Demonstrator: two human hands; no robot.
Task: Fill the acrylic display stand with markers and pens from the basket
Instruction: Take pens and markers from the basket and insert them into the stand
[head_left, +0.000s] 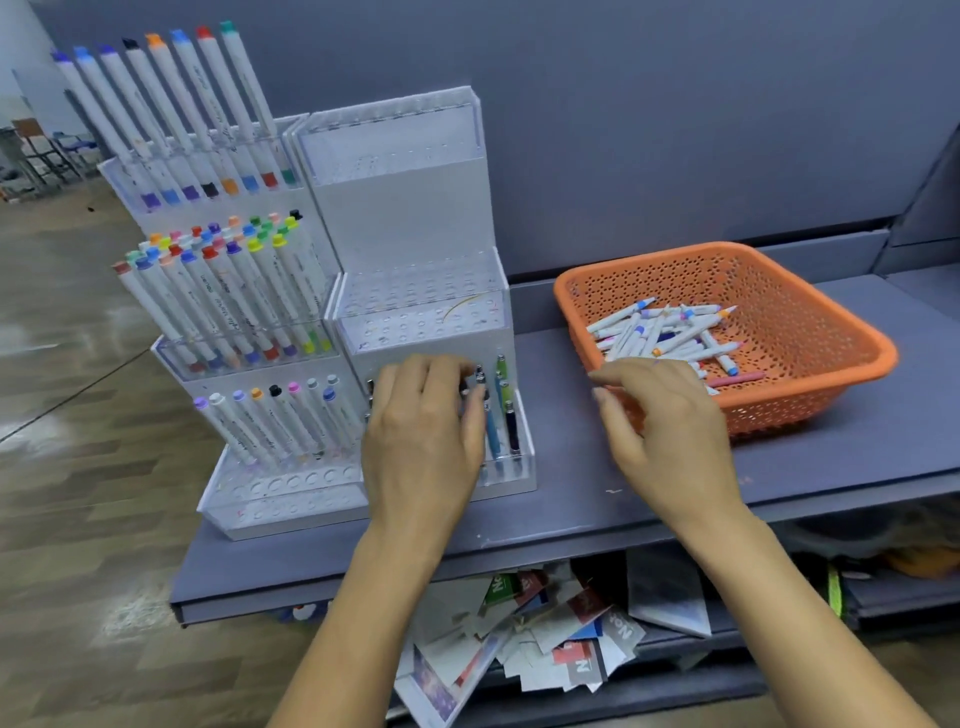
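Two white acrylic display stands sit on the grey shelf. The left stand (270, 493) carries rows of capped markers (228, 301) on three tiers. The right stand (415, 218) has bare upper tiers and a few pens (503, 410) in its bottom tier. My left hand (421, 436) covers that bottom tier, thumb and forefinger pinching a dark-topped pen (480, 375) among the standing ones. My right hand (670, 431) hovers between the stand and the orange basket (852, 343), fingers loosely curled and holding nothing. Several white markers (670, 332) lie loose in the basket.
The grey shelf (582, 467) ends in a front edge just below my wrists. A lower shelf holds a heap of paper cards and packets (545, 623). A grey back panel rises behind the stands. Wooden floor lies to the left.
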